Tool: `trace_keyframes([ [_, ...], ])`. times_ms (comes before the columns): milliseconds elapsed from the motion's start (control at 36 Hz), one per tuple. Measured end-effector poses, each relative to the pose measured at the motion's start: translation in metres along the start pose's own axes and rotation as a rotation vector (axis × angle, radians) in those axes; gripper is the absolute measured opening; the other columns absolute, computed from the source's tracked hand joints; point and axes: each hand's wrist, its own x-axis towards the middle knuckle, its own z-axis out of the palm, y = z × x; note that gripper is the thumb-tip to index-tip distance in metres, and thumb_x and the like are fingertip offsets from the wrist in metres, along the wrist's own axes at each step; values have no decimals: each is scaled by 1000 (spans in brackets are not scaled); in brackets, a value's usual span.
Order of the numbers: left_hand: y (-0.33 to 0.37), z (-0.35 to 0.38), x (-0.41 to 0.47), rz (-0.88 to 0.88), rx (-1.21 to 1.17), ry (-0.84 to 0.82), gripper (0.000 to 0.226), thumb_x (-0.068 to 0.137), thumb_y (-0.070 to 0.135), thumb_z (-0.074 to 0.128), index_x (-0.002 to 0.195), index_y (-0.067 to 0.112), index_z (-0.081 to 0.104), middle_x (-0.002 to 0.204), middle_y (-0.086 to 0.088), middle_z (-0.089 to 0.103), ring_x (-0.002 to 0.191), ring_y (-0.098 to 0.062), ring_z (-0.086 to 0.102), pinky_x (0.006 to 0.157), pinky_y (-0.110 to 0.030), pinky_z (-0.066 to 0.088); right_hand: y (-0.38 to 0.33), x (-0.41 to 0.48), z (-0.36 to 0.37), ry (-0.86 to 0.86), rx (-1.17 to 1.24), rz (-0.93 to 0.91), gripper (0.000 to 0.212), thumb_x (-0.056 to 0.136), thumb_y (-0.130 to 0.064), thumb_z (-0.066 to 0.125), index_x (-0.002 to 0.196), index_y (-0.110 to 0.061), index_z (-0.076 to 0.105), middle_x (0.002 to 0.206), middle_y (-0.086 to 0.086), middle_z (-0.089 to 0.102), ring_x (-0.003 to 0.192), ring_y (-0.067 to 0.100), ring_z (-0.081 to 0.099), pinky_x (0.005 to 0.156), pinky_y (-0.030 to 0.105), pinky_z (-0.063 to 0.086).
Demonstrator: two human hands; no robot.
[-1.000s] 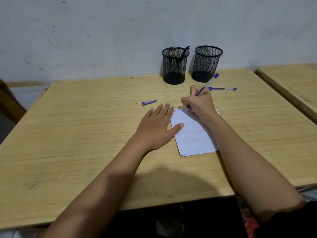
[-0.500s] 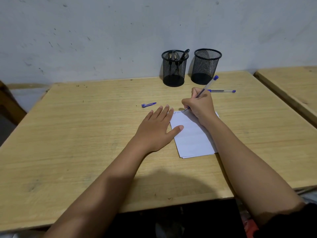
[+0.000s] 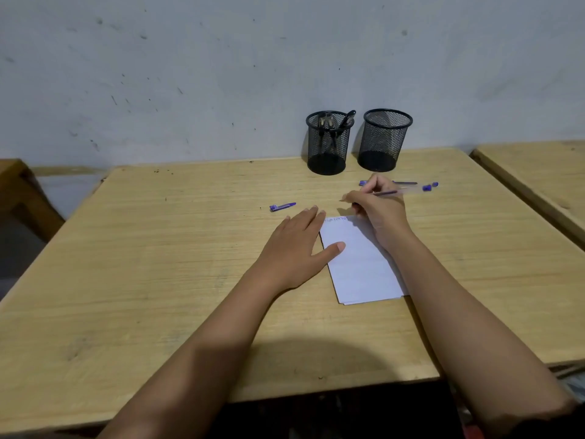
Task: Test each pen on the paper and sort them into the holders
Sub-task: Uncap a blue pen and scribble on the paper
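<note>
Our left hand (image 3: pixel 294 248) lies flat, thumb pinning the white paper sheet (image 3: pixel 364 270) at frame centre to steady it, while our right hand (image 3: pixel 378 210) pinches the clear blue-ended plastic pen (image 3: pixel 408 191) just above its top edge, below the black wire-mesh holders (image 3: pixel 329 144).

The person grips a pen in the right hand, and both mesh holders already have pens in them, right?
Not quite. The head view shows pens only in the left holder; the right holder looks empty. The right hand does grip a pen.

wall (image 3: pixel 221 74): pale grey, scuffed | table (image 3: pixel 158 264): light wood | second table (image 3: pixel 538 172): at right, apart
</note>
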Motion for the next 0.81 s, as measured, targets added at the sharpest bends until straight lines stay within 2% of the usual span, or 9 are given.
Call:
trace_keyframes([
  [83,0,-7,-2,-11,-198,59,68,92,54,38,148,20,21,158,7,12,144,-6,8,117,-31,12,-4,-4,0,-15,144,9,30,71,9,71,67,-11,49,61,7,54,48,11,53,51,19,50],
  [167,-4,-16,-1,-46,-337,175,63,92,49,43,146,19,27,156,6,18,138,0,18,111,-22,19,-8,-6,-1,-26,206,-12,20,73,8,71,74,-6,56,66,7,59,51,9,58,54,16,52],
  [222,-12,-22,5,-96,-330,252,61,93,44,47,144,16,31,154,4,24,133,-1,25,105,-18,20,-8,-6,-3,-40,182,-21,13,75,5,70,84,-1,63,75,9,66,64,9,66,64,16,55],
  [306,-28,-29,15,-191,-257,262,59,93,37,48,143,11,30,152,-2,28,136,-15,30,109,-29,26,-11,-3,-8,-74,198,-14,16,76,5,69,91,1,67,85,12,69,77,14,69,76,20,57],
  [361,-38,-31,21,-235,-187,227,55,94,34,47,141,7,34,148,-5,32,134,-20,32,107,-31,29,-15,-3,-11,-91,208,-4,19,76,7,67,95,4,66,88,15,69,77,15,70,76,20,57],
  [472,-51,-29,28,-224,-132,245,33,94,26,49,115,2,59,125,-8,50,116,-21,45,88,-23,33,-25,-4,-15,-112,214,-6,23,76,8,67,99,10,63,89,19,69,75,19,70,74,20,57],
  [583,-51,-31,30,-214,-206,351,25,92,17,54,108,2,66,112,-10,59,104,-19,52,83,-21,37,-34,-5,-17,-141,172,-14,16,75,10,67,91,9,64,78,13,71,70,19,70,73,22,58],
  [694,-47,-33,28,-173,-269,382,21,88,15,60,104,6,70,99,-10,63,90,-19,56,77,-25,41,-38,-10,-14,-170,107,-6,12,74,8,69,86,7,64,78,17,68,69,21,69,75,25,58],
  [806,-38,-35,27,-124,-472,420,20,83,12,67,102,10,71,95,-3,65,85,-10,57,68,-6,41,-38,-14,-7,-196,70,-32,8,74,6,70,79,1,66,74,15,69,69,22,68,77,28,58],
])
